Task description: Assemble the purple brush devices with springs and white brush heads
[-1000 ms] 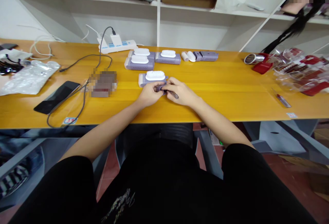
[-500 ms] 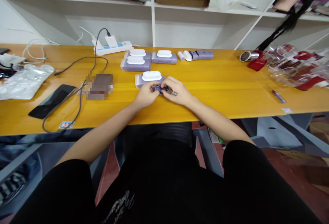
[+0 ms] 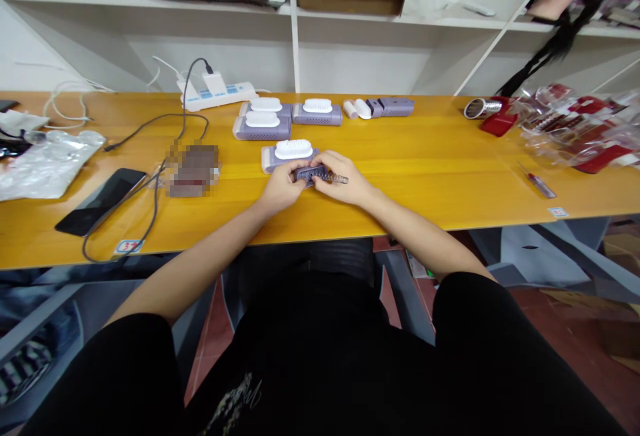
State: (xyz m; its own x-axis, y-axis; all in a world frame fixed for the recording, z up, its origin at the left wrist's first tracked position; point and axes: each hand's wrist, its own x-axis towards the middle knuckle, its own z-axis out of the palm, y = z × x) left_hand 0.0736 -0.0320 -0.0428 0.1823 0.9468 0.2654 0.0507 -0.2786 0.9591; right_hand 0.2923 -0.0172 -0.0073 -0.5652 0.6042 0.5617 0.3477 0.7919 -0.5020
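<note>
The left hand [image 3: 283,188] and right hand [image 3: 340,177] meet above the yellow wooden table [image 3: 425,203], near its front edge. Both are closed on a slim lilac plastic housing [image 3: 306,173], with a metal coil spring [image 3: 327,175] lying along it. The left hand wraps the housing's left end, while the right pinches housing and spring together, the spring's tip sticking out past the right fingers towards 3 o'clock. Neither hand is open, though the palms hide how the fingers sit underneath.

Just beyond, at 12 o'clock, is a lilac case with a white ribbed cap [image 3: 290,156]. Three similar units [image 3: 262,128] stand farther back at 12 o'clock, and at 1 o'clock lie two white cylinders [image 3: 356,109] beside an open lilac housing [image 3: 390,107].

At 9 o'clock are a blurred package [image 3: 193,171] and a black smartphone [image 3: 100,201]. A small red-handled tool [image 3: 540,186] lies at 3 o'clock, and clear bags of red parts [image 3: 575,133] sit at 2 o'clock. A power strip [image 3: 215,96] stands at 11 o'clock, below white shelves [image 3: 360,23].
</note>
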